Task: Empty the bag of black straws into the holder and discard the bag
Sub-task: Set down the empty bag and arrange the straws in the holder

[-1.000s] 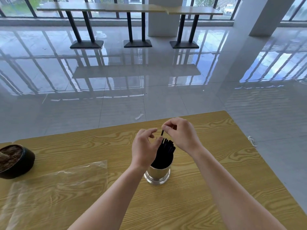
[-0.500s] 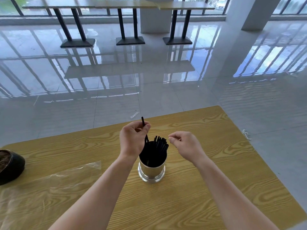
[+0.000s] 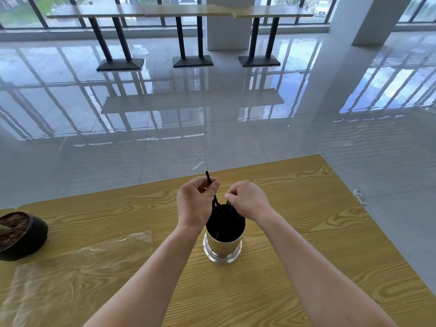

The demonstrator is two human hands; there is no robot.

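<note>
Partly hidden, the black straws (image 3: 224,223) stand bunched in the holder (image 3: 223,250), a shiny metal cup near the middle of the surface (image 3: 306,232). Both hands cover their upper ends, so only a dark mass shows inside the rim. The left hand (image 3: 194,205) pinches a single straw (image 3: 208,177) between thumb and forefinger — its upper end pokes out above the knuckles toward twelve o'clock, tilted, and its lower part runs down between the hands into the bunch, where it is lost to sight. The right hand (image 3: 249,201) hovers over the holder's one-o'clock side with its fingers curled and the thumb against the forefinger; whether they nip a straw or nothing I cannot tell, as the tips face away.

The bag (image 3: 77,263) lies flat and see-through on the surface at about eight o'clock from the holder, well apart from it. Its near-left part is cut off by the frame edge and is hard to separate from the wood grain beneath. At nine o'clock a dark round bowl (image 3: 23,234) with brownish contents is cut by the left edge.

Beyond the surface's far edge the glossy tiled floor (image 3: 165,114) mirrors the windows. A small pale scrap (image 3: 197,165) lies on it at twelve o'clock, and another white scrap (image 3: 359,197) at three. Long tables (image 3: 179,11) on black pedestals stand by the far windows.
</note>
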